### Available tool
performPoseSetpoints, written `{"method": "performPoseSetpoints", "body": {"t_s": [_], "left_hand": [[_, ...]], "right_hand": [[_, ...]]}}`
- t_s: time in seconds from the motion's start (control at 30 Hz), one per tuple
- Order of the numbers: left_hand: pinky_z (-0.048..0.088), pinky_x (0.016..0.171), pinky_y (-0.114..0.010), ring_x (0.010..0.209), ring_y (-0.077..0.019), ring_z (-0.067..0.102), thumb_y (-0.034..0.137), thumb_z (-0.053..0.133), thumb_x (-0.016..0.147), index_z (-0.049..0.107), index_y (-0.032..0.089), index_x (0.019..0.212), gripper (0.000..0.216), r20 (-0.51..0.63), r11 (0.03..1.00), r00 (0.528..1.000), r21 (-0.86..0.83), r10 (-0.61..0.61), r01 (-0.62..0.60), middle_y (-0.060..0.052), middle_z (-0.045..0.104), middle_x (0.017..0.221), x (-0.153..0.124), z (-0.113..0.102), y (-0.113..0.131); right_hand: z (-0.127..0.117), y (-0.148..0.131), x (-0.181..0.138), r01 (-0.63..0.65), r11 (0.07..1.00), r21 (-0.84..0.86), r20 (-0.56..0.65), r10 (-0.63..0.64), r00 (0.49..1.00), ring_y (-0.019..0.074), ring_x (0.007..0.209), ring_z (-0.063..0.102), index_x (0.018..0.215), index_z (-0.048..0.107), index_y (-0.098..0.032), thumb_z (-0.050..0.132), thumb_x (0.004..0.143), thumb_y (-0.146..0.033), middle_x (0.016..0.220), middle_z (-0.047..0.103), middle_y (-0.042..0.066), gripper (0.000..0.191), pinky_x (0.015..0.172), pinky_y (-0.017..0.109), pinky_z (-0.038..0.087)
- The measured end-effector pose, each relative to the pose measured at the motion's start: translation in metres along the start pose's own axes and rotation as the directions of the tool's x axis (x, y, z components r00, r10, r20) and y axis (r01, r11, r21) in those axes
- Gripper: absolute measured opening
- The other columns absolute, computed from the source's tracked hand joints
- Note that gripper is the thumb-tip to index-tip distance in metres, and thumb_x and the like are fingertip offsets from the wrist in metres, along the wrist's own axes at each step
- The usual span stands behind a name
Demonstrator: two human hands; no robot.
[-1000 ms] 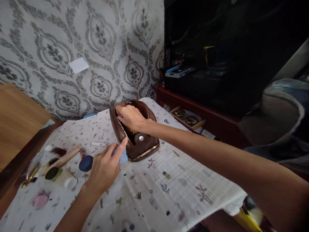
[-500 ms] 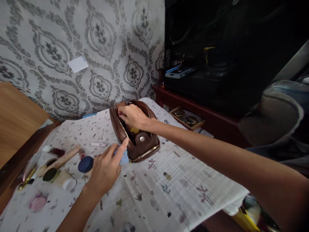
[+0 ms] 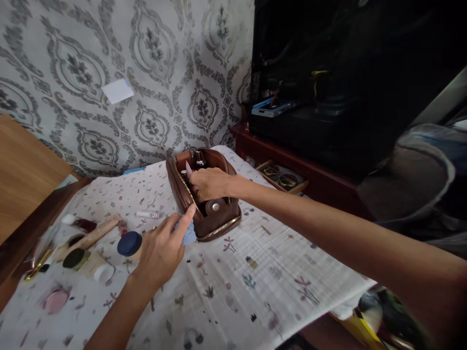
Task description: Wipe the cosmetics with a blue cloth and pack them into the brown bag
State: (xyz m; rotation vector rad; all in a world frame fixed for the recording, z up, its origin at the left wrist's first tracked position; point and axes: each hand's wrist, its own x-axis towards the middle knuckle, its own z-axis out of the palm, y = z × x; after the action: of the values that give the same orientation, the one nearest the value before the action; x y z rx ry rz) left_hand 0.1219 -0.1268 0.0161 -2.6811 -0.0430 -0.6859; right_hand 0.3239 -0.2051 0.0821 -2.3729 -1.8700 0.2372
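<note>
A brown leather cosmetic bag [image 3: 219, 216] stands unzipped on the patterned cloth. My right hand [image 3: 211, 183] is inside its opening, fingers closed around a slim, pale lilac pointed item [image 3: 188, 169] whose lower part is hidden. A dark bottle with a silver band [image 3: 200, 158] shows deeper in the bag. My left hand [image 3: 164, 245] lies palm down, its index finger stretched to the bag's zipper edge and the other fingers slightly bent. Partly behind those fingers is a light blue item [image 3: 189, 234]. Left of this hand sits a blue-lidded jar [image 3: 130, 243].
Several cosmetics lie at the left: a beige tube [image 3: 97, 236], a green-lidded jar [image 3: 76, 259], a white-capped bottle [image 3: 100, 267] and a pink round container [image 3: 56, 300]. A white marker-like tube [image 3: 148, 214] is near the bag. Behind stand a dark screen [image 3: 328, 97] and an open drawer [image 3: 282, 177].
My right hand has shifted slightly toward me and right inside the bag, and the lilac item now shows at its fingers. My left hand has stayed at the bag's edge.
</note>
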Motion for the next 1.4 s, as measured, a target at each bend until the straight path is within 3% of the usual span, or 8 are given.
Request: {"method": "performPoseSetpoints", "body": {"t_s": [0.13,0.3,0.43,0.73,0.9,1.07,1.23,1.4], "left_hand": [[0.035,0.047,-0.026,0.066,-0.0176,0.061,-0.004,0.037,0.068,0.012,0.023,0.16,0.098,-0.005,1.0,1.0,0.01,0.009,-0.009,-0.001,0.061,0.085,0.001,-0.002,0.0],[0.037,0.048,-0.027,0.068,-0.0184,0.062,-0.003,0.038,0.066,0.011,0.022,0.16,0.101,0.001,1.0,1.0,0.007,0.0,0.0,0.0,0.061,0.086,-0.001,-0.002,0.001],[0.04,0.049,-0.028,0.069,-0.0195,0.063,-0.001,0.038,0.066,0.01,0.021,0.16,0.101,0.0,1.0,1.0,-0.008,0.004,-0.004,0.0,0.061,0.087,-0.001,-0.001,0.001],[0.038,0.05,-0.028,0.066,-0.0189,0.061,-0.002,0.039,0.063,0.011,0.02,0.161,0.104,-0.03,1.0,1.0,-0.022,0.008,-0.009,0.001,0.059,0.082,-0.001,0.001,0.001],[0.038,0.051,-0.027,0.066,-0.0183,0.06,-0.001,0.038,0.066,0.016,0.02,0.16,0.099,-0.033,0.998,0.999,-0.057,0.01,-0.011,0.0,0.059,0.081,-0.002,0.003,0.0],[0.034,0.048,-0.026,0.063,-0.0165,0.058,-0.003,0.037,0.075,0.027,0.021,0.156,0.085,-0.043,0.996,0.999,-0.086,0.017,-0.021,0.0,0.058,0.078,-0.005,0.006,-0.003],[0.039,0.052,-0.024,0.067,-0.0156,0.061,-0.002,0.037,0.078,0.03,0.021,0.156,0.082,-0.041,0.99,0.999,-0.132,0.033,-0.038,-0.001,0.062,0.08,-0.005,0.009,-0.006],[0.042,0.055,-0.025,0.068,-0.0161,0.061,0.003,0.038,0.088,0.028,0.021,0.158,0.074,-0.061,0.985,0.998,-0.17,0.032,-0.042,-0.002,0.064,0.082,-0.006,0.014,-0.008]], "right_hand": [[-0.004,-0.008,0.004,-0.036,0.999,-0.03,0.119,0.04,0.992,0.0314,0.107,0.069,0.11,0.072,-0.011,0.072,0.079,-0.016,0.117,0.071,0.017,0.032,0.079,0.032,0.053],[0.007,-0.004,0.013,0.025,1.0,-0.015,-0.022,-0.025,0.999,0.0302,0.108,0.07,0.116,0.067,-0.008,0.056,0.09,-0.012,0.114,0.072,0.021,0.028,0.082,0.033,0.054],[0.016,0.001,0.021,0.03,1.0,0.003,-0.122,-0.03,0.992,0.0307,0.107,0.07,0.116,0.066,-0.009,0.055,0.089,-0.01,0.114,0.072,0.021,0.029,0.081,0.034,0.054],[0.021,0.003,0.026,0.008,0.999,0.042,-0.102,-0.004,0.995,0.0287,0.099,0.072,0.11,0.069,-0.01,0.052,0.091,-0.011,0.108,0.074,0.02,0.025,0.074,0.032,0.051],[0.019,0.009,0.025,0.036,0.997,0.062,-0.081,-0.031,0.996,0.0242,0.089,0.069,0.104,0.07,-0.011,0.056,0.084,-0.008,0.101,0.074,0.017,0.024,0.065,0.028,0.043],[0.012,0.011,0.006,0.134,0.984,0.115,-0.283,-0.097,0.954,0.0147,0.069,0.056,0.086,0.069,-0.013,0.055,0.086,-0.008,0.08,0.068,0.007,0.015,0.061,0.028,0.032],[0.011,0.013,-0.029,0.129,0.94,0.316,-0.396,0.007,0.918,0.0087,0.06,0.041,0.079,0.068,-0.013,0.056,0.091,-0.01,0.065,0.058,-0.002,0.018,0.061,0.027,0.027],[0.009,0.021,-0.044,0.148,0.9,0.41,-0.457,0.063,0.887,0.0084,0.058,0.041,0.082,0.072,-0.013,0.059,0.092,-0.013,0.062,0.057,-0.003,0.016,0.061,0.028,0.027]]}}
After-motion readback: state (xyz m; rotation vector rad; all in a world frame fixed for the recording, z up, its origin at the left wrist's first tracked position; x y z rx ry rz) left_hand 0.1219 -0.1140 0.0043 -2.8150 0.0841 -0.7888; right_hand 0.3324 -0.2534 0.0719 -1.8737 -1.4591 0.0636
